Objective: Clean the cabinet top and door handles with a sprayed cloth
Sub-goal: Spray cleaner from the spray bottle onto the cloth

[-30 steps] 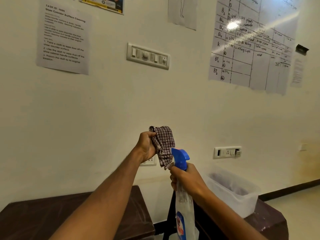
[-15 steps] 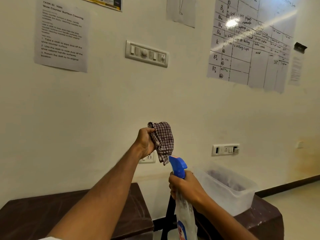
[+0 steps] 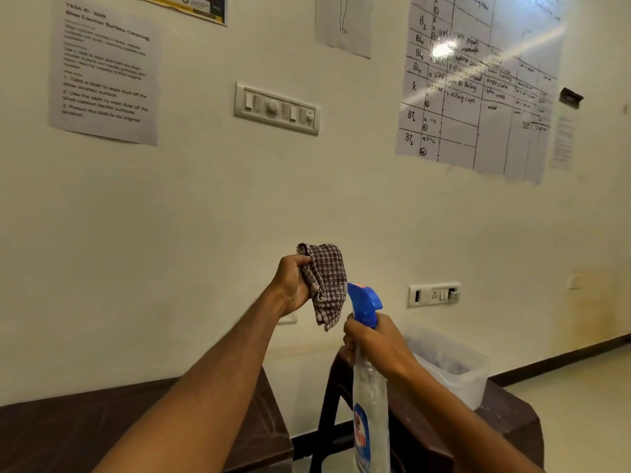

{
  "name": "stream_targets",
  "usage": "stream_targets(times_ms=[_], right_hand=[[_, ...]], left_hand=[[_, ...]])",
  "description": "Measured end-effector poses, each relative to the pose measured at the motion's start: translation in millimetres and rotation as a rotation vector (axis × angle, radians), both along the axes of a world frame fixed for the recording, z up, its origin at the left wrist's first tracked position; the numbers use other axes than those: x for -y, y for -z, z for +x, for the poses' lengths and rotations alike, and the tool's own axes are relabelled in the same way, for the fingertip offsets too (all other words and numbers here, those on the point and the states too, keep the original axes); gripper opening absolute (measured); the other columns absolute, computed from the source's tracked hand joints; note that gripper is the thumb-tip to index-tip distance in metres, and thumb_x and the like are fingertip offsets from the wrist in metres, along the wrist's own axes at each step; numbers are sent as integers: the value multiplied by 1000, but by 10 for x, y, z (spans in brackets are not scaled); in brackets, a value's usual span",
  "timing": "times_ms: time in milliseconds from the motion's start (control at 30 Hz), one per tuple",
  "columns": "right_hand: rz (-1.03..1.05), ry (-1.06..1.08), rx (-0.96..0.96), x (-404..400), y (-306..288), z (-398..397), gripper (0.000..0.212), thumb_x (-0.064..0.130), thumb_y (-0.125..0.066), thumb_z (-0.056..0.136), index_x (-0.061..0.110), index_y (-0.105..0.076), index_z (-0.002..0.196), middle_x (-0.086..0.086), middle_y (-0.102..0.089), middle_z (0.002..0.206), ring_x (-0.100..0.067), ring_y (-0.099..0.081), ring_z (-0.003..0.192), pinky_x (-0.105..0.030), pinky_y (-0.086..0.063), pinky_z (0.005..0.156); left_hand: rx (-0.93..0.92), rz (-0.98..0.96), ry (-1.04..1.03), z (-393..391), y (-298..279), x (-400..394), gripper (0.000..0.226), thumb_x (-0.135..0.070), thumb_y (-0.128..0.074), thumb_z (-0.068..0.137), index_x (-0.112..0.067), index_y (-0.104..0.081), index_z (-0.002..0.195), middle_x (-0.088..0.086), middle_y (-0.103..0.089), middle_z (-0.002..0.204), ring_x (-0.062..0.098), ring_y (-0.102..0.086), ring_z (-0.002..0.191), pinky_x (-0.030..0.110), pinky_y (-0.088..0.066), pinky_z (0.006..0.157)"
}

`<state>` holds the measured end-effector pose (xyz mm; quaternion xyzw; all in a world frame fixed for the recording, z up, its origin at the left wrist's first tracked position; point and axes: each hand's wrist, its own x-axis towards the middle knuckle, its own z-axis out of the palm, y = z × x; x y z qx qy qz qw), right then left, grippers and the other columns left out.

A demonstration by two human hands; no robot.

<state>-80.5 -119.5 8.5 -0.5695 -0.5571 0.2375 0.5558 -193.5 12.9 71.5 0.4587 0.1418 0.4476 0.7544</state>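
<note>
I see the cream wall (image 3: 205,216) filling most of the frame. On it, at the upper right, hangs a large hand-ruled chart (image 3: 478,90), and at the upper left a printed instruction sheet (image 3: 104,70). Along the bottom left lies the dark brown cabinet top (image 3: 68,428), and at the lower right a second dark surface (image 3: 505,418) carries a translucent plastic bin (image 3: 457,370). Upper centre, I see a white switch panel (image 3: 277,109), and a smaller socket plate (image 3: 433,295) sits right of centre.

My left hand (image 3: 292,285), just below the middle of the frame, has its fingers curled round a bunched checked cloth (image 3: 326,285), which is held up in the air in front of the wall, well above the cabinet top. My right hand (image 3: 375,346), lower and slightly right, is wrapped round the neck of a clear spray bottle (image 3: 370,404). Its blue trigger head (image 3: 363,303) stands just beside the cloth's lower edge, the nozzle towards the cloth.
</note>
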Motion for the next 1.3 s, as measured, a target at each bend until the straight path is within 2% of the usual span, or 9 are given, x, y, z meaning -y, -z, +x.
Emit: stream_targets(times_ms=[167, 333, 467, 633, 767, 933, 1133, 1200, 1300], right_hand=[[49, 62, 13, 101, -129, 145, 16, 10, -57, 89, -3, -60, 97, -7, -55, 66, -19, -55, 59, -32, -53, 61], [105, 126, -9, 103, -446, 360, 18, 14, -58, 89, 2, -59, 103, -6, -56, 69, -18, -57, 61, -33, -54, 64], [170, 186, -39, 42, -774, 560, 18, 18, -59, 90, 4, -58, 101, -7, -55, 74, -20, -56, 68, -33, -53, 65], [251, 280, -34, -35, -1095, 788, 17, 26, -62, 88, 10, -58, 93, -5, -57, 75, -21, -57, 71, -37, -54, 70], [320, 395, -38, -68, -1270, 992, 25, 38, -63, 88, 14, -55, 87, -7, -58, 76, -22, -58, 70, -43, -57, 74], [390, 572, -37, -129, -1422, 1237, 32, 48, -60, 88, 17, -54, 86, -6, -58, 77, -19, -56, 68, -39, -55, 72], [417, 711, -25, -269, -1292, 1502, 48, 54, -57, 89, 11, -52, 109, -5, -57, 87, -14, -54, 66, -25, -44, 63], [405, 733, -13, -326, -1161, 1563, 51, 52, -57, 90, 9, -51, 116, -5, -56, 90, -9, -50, 63, -21, -40, 59], [372, 752, -22, -411, -898, 1669, 53, 50, -58, 90, 6, -50, 120, -4, -55, 89, -6, -48, 62, -18, -37, 57]], left_hand=[[-13, 27, 29, 142, -20, 35, 38, -14, -29, 94, 1, -57, 116, 20, -65, 109, 32, -61, 103, 47, -45, 95], [-97, 136, 22, 400, -48, 151, 30, -11, -30, 99, -1, -55, 112, 18, -65, 102, 29, -63, 94, 42, -51, 86], [-115, 270, -24, 670, -126, 215, 28, -7, -35, 100, -4, -50, 123, 14, -64, 103, 26, -63, 95, 44, -50, 94], [-172, 422, -80, 982, -257, 299, 18, -13, -38, 101, -15, -51, 112, 8, -64, 104, 21, -65, 95, 39, -53, 90], [-230, 491, -159, 1213, -320, 312, 22, -20, -39, 101, -15, -48, 120, 9, -63, 113, 22, -64, 102, 40, -53, 92], [-269, 531, -212, 1444, -369, 342, 24, -22, -38, 101, -15, -47, 122, 9, -61, 114, 23, -62, 102, 39, -53, 91], [-303, 509, -248, 1685, -162, 291, 27, -25, -37, 101, -16, -45, 125, 5, -58, 113, 20, -59, 102, 36, -51, 91], [-310, 488, -259, 1714, -41, 242, 20, -25, -37, 101, -17, -45, 118, 4, -58, 108, 14, -60, 90, 32, -51, 83], [-305, 440, -249, 1702, 143, 127, 14, -22, -36, 102, -16, -44, 111, 2, -57, 91, 2, -61, 61, 18, -51, 58]])
